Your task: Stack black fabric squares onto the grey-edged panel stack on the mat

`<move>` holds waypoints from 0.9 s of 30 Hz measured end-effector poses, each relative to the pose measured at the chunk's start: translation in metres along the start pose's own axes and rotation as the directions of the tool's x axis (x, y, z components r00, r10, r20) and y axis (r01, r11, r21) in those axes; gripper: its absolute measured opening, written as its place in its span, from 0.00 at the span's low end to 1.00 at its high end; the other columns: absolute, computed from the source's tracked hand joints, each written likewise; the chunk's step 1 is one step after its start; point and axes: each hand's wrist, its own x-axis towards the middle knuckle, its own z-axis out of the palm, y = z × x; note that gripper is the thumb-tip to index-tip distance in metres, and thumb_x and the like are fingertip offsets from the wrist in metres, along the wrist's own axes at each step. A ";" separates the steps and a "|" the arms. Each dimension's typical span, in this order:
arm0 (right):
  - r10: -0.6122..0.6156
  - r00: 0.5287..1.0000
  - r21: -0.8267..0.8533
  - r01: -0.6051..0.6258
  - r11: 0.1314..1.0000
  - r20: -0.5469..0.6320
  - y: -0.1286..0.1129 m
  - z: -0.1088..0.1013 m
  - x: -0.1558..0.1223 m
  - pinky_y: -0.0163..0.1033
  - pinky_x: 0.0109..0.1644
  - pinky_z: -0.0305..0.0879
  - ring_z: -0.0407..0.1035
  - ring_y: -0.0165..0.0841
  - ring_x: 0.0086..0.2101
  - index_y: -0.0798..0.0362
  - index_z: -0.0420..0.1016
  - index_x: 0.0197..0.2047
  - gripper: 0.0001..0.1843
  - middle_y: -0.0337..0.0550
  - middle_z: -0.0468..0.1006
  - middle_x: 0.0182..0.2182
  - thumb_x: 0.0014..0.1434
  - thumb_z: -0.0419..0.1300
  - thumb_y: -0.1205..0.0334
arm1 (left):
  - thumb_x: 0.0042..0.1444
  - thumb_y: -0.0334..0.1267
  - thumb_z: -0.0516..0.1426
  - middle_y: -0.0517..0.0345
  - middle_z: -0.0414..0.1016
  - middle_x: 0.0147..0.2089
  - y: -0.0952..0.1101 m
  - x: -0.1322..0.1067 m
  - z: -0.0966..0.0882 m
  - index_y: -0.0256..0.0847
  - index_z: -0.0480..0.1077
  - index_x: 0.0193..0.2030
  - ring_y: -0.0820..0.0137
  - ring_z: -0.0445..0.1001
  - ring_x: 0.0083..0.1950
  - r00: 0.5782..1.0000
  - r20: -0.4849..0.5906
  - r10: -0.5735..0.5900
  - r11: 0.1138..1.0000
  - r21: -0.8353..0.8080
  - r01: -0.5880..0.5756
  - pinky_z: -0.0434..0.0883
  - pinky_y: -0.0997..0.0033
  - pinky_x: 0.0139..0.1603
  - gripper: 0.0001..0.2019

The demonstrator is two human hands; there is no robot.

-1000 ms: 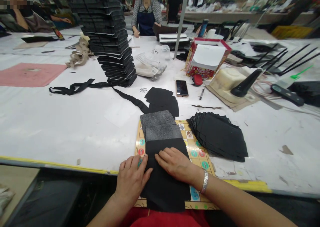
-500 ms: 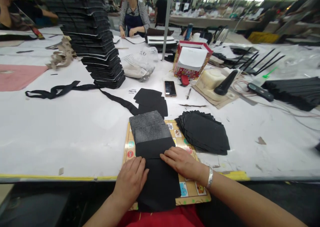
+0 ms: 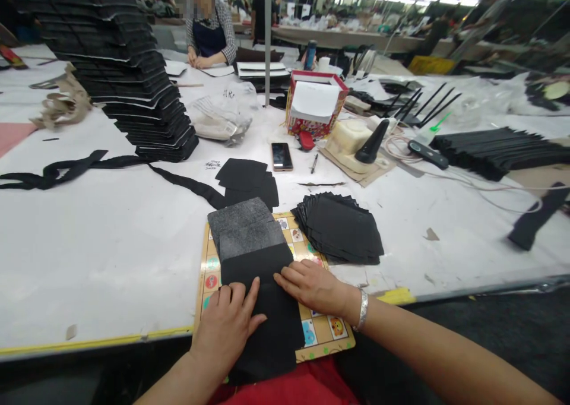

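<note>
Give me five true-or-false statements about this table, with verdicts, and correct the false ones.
The left hand rests on a black sheet. True.
The right wrist wears a bangle. True.
The phone lies screen down. False: its screen faces up.
The tall black stack stands to the right of the phone. False: it stands to the left.
The board under the hands is plain. False: it is printed with colourful cartoon squares.

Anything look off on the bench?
The tall stack of black panels looks askew: its layers sit staggered and it leans instead of rising straight, though the wide lens may exaggerate that. A loose black strap also lies sprawled in front of it.
</note>
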 end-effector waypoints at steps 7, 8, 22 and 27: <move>0.248 0.969 -0.068 -0.247 0.967 0.014 -0.003 -0.010 -0.034 0.44 0.40 0.59 0.62 0.39 0.39 0.63 0.67 0.50 0.15 0.53 0.71 0.40 0.62 0.47 0.71 | 0.53 0.56 0.53 0.50 0.68 0.36 0.002 0.012 -0.008 0.54 0.54 0.63 0.61 0.67 0.33 0.994 0.110 0.026 1.000 0.011 -0.027 0.64 0.64 0.31 0.31; 0.312 0.950 -0.068 -0.312 0.948 -0.017 -0.007 -0.012 -0.035 0.44 0.41 0.59 0.62 0.40 0.40 0.63 0.68 0.49 0.15 0.53 0.71 0.41 0.62 0.47 0.71 | 0.53 0.56 0.53 0.50 0.68 0.36 0.003 0.013 -0.008 0.54 0.54 0.63 0.61 0.68 0.33 0.993 0.110 0.029 0.999 0.009 -0.031 0.64 0.64 0.31 0.31; 0.569 0.821 0.098 -0.571 0.815 0.049 -0.038 -0.010 0.008 0.45 0.44 0.57 0.63 0.39 0.39 0.56 0.69 0.46 0.12 0.48 0.71 0.39 0.57 0.55 0.69 | 0.58 0.49 0.51 0.42 0.70 0.51 -0.026 -0.028 0.022 0.34 0.68 0.53 0.56 0.66 0.51 0.972 -0.209 -0.108 0.993 -0.072 0.095 0.65 0.59 0.45 0.23; 0.605 0.759 0.321 -0.651 0.688 0.242 -0.027 -0.025 0.021 0.38 0.40 0.59 0.65 0.36 0.37 0.53 0.69 0.38 0.10 0.43 0.71 0.34 0.53 0.62 0.60 | 0.59 0.47 0.50 0.46 0.72 0.49 -0.031 -0.019 0.024 0.36 0.69 0.49 0.57 0.69 0.50 0.912 -0.401 -0.083 0.982 -0.191 0.006 0.66 0.58 0.47 0.19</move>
